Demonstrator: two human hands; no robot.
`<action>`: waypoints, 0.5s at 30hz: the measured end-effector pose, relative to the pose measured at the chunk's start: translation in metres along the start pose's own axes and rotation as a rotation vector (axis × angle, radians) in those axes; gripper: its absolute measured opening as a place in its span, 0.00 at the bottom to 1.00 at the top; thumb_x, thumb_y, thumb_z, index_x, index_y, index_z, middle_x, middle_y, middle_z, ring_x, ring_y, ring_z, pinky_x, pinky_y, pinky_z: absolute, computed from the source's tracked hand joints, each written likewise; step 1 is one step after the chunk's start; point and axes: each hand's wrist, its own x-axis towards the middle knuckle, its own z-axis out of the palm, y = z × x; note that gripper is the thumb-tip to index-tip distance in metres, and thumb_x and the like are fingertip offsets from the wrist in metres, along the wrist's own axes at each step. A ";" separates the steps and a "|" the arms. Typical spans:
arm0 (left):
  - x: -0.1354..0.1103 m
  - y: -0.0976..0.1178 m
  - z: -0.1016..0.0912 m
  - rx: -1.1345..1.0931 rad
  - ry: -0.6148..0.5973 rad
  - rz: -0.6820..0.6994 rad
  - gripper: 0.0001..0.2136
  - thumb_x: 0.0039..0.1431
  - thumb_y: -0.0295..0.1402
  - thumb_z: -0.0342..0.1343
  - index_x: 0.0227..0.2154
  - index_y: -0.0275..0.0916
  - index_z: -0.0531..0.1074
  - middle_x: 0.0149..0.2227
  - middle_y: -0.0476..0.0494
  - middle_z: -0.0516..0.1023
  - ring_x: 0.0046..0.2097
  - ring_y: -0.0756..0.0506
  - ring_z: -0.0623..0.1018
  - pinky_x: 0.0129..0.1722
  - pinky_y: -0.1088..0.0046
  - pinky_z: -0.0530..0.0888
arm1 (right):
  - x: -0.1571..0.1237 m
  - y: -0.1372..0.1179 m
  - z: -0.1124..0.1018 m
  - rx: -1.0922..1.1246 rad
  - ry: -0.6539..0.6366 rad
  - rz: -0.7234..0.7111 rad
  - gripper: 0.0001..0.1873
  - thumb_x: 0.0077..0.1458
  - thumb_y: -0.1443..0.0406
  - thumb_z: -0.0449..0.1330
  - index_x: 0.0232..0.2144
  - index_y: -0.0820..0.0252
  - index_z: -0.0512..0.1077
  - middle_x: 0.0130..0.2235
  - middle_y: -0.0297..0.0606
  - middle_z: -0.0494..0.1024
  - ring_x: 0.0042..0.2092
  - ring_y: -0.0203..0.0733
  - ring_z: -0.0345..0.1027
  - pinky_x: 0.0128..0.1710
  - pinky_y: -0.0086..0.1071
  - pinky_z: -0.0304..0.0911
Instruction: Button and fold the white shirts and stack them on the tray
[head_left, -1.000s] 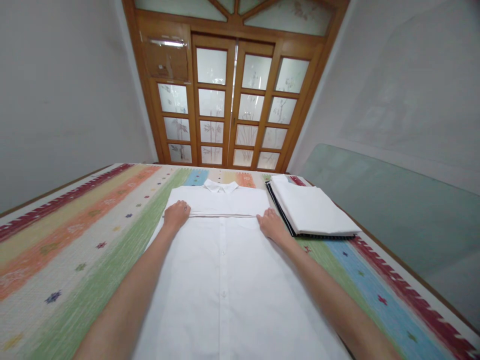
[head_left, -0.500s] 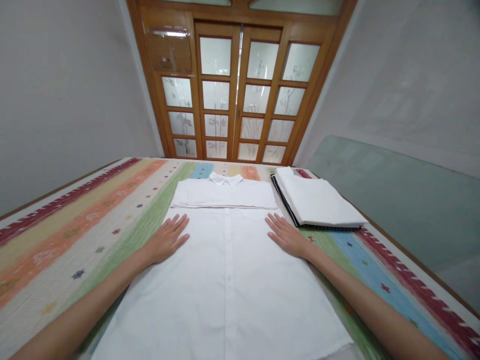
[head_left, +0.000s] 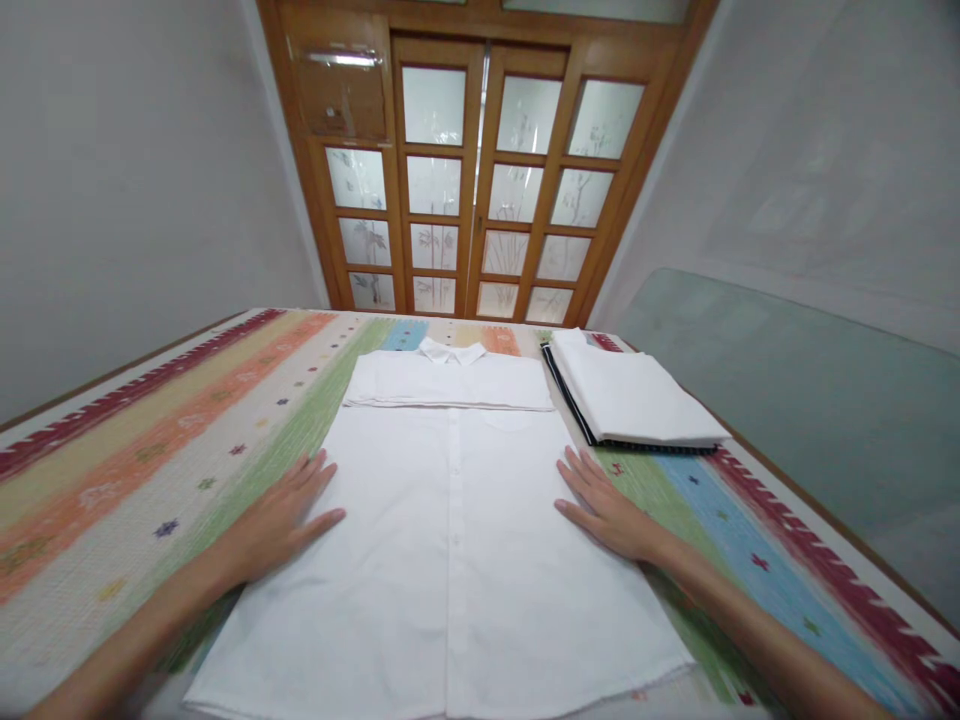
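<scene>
A white button-front shirt (head_left: 405, 540) lies flat, its buttoned placket running down the middle and its hem toward me. Across its upper part rest folded white layers (head_left: 510, 385), with a small pointed collar (head_left: 451, 350) at the far end. Along the shirt's left edge is my left hand (head_left: 281, 510), palm down with fingers and thumb apart. My right hand (head_left: 604, 500) lies over the right edge, fingers stretched and spread. Neither hand holds anything.
A patterned striped cover (head_left: 259, 420) spreads under everything. Folded white cloth (head_left: 637, 400) sits on dark cloth (head_left: 581, 415) at the right. Beyond stand wooden doors with glass panes (head_left: 480, 180); a pale green panel (head_left: 795, 400) leans along the right wall.
Both hands have slid toward me and outward to the shirt's side edges. The camera view has shifted slightly, and more of the near hem shows.
</scene>
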 end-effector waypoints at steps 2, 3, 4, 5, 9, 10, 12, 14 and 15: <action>0.007 0.000 -0.003 -0.246 0.090 -0.152 0.39 0.51 0.57 0.54 0.60 0.36 0.63 0.64 0.31 0.60 0.63 0.32 0.64 0.62 0.52 0.61 | 0.010 0.001 0.000 0.151 0.094 0.069 0.36 0.57 0.47 0.53 0.62 0.60 0.61 0.68 0.48 0.51 0.68 0.55 0.42 0.66 0.52 0.43; 0.011 0.002 -0.006 -0.391 0.130 -0.223 0.39 0.48 0.57 0.57 0.59 0.37 0.63 0.63 0.30 0.64 0.61 0.32 0.68 0.60 0.52 0.65 | 0.016 0.000 -0.001 0.238 0.151 0.117 0.35 0.55 0.48 0.55 0.60 0.59 0.63 0.67 0.49 0.54 0.67 0.55 0.47 0.65 0.51 0.47; 0.015 0.004 -0.010 -0.532 0.165 -0.295 0.39 0.46 0.55 0.60 0.58 0.38 0.63 0.61 0.30 0.66 0.58 0.33 0.71 0.57 0.53 0.69 | 0.021 0.000 -0.003 0.329 0.209 0.177 0.34 0.53 0.50 0.58 0.59 0.57 0.64 0.65 0.49 0.57 0.65 0.55 0.52 0.63 0.51 0.51; 0.018 0.006 -0.015 -0.656 0.194 -0.369 0.39 0.44 0.52 0.63 0.57 0.40 0.63 0.60 0.30 0.68 0.56 0.34 0.73 0.53 0.54 0.72 | 0.027 -0.001 -0.006 0.420 0.261 0.247 0.33 0.51 0.52 0.60 0.57 0.57 0.64 0.64 0.49 0.61 0.63 0.55 0.57 0.60 0.49 0.57; 0.027 0.019 -0.033 -0.941 0.210 -0.600 0.37 0.41 0.40 0.69 0.55 0.41 0.62 0.53 0.32 0.74 0.49 0.39 0.79 0.41 0.66 0.78 | 0.040 -0.008 -0.027 0.723 0.345 0.530 0.32 0.45 0.60 0.64 0.54 0.57 0.63 0.54 0.49 0.71 0.42 0.46 0.74 0.38 0.36 0.72; 0.029 0.021 -0.036 -0.982 0.189 -0.622 0.38 0.42 0.38 0.69 0.56 0.40 0.61 0.50 0.33 0.77 0.46 0.40 0.80 0.38 0.68 0.78 | 0.042 -0.010 -0.032 0.768 0.329 0.584 0.33 0.45 0.62 0.64 0.54 0.58 0.62 0.49 0.48 0.74 0.35 0.42 0.74 0.30 0.32 0.70; 0.031 0.023 -0.038 -1.042 0.135 -0.605 0.41 0.43 0.37 0.69 0.60 0.40 0.56 0.41 0.38 0.80 0.38 0.43 0.81 0.33 0.71 0.77 | 0.045 -0.012 -0.039 0.802 0.258 0.657 0.33 0.46 0.62 0.64 0.55 0.58 0.60 0.36 0.40 0.76 0.23 0.35 0.66 0.18 0.26 0.60; 0.033 0.023 -0.038 -1.058 0.052 -0.517 0.43 0.43 0.40 0.68 0.61 0.41 0.55 0.31 0.46 0.80 0.31 0.44 0.80 0.27 0.72 0.74 | 0.046 -0.013 -0.043 0.759 0.168 0.666 0.30 0.48 0.62 0.64 0.53 0.59 0.61 0.25 0.30 0.72 0.18 0.31 0.58 0.15 0.24 0.50; 0.034 0.022 -0.037 -1.051 0.019 -0.466 0.42 0.43 0.43 0.68 0.61 0.41 0.57 0.28 0.49 0.78 0.28 0.45 0.79 0.25 0.73 0.73 | 0.047 -0.013 -0.043 0.719 0.138 0.657 0.28 0.48 0.62 0.64 0.52 0.60 0.64 0.22 0.28 0.70 0.17 0.31 0.57 0.15 0.24 0.49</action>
